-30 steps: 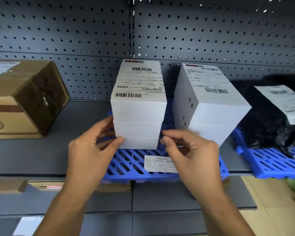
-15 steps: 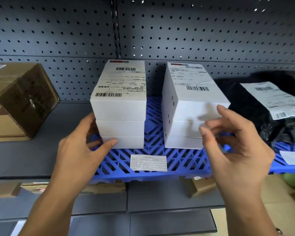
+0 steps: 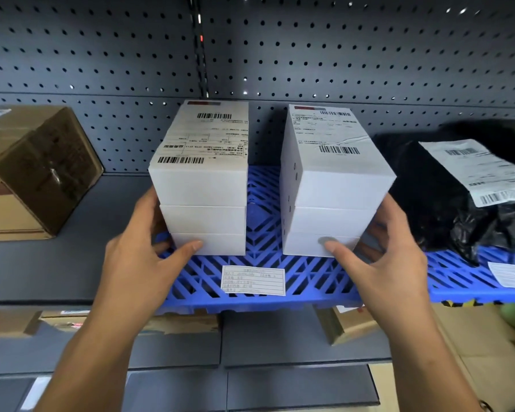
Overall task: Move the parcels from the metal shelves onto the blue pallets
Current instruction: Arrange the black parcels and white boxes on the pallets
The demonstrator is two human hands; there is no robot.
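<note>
Fingers point(image 3: 191, 247) around smooth white boxes point(image 3: 204, 185).

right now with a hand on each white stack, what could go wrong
The left hand grips only the lowest box of the left white three-box stack, the right hand likewise on the right white three-box stack; loose upper boxes may slide off. The black plastic bag parcel beside the right hand could snag.

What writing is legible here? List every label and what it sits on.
Nothing reads clearly enough to quote.
Left shipping label, on left white box stack: barcodes, print too small.
Right shipping label, on right white box stack: barcodes, print too small.
Bag label, on black bag: blurred.
Paper slip, on blue pallet: ruled text, blurred.
Brown carton: dark print, blurred.
</note>
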